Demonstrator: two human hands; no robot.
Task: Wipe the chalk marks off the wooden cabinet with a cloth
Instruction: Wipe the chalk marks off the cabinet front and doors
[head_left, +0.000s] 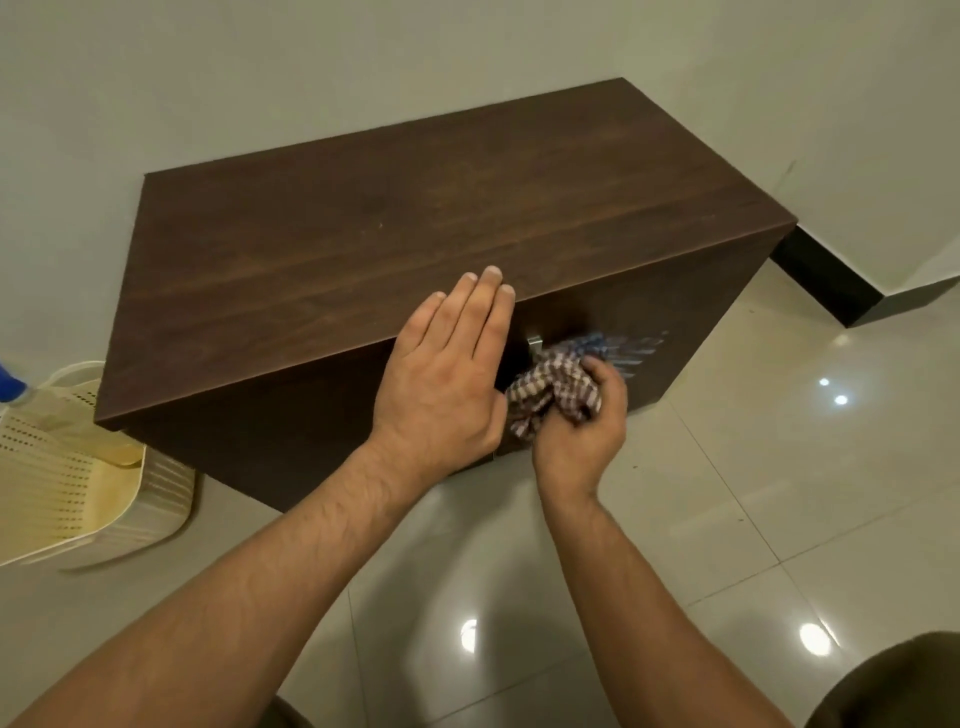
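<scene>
A low dark-brown wooden cabinet (395, 223) stands on the tiled floor against the wall. Pale blue-white chalk marks (631, 349) streak its front face near the top right. My right hand (584, 423) is closed around a crumpled checked cloth (553, 389), which is pressed to the front face just left of the marks. My left hand (447, 376) lies flat, fingers together, over the cabinet's front top edge beside the cloth. A small metal handle (535, 342) shows between the two hands.
A cream perforated plastic basket (57, 478) sits on the floor at the cabinet's left end, with a blue bottle cap (9, 383) at the frame edge above it. A black skirting (826, 280) runs along the wall at right. Glossy tiles (779, 493) spread in front.
</scene>
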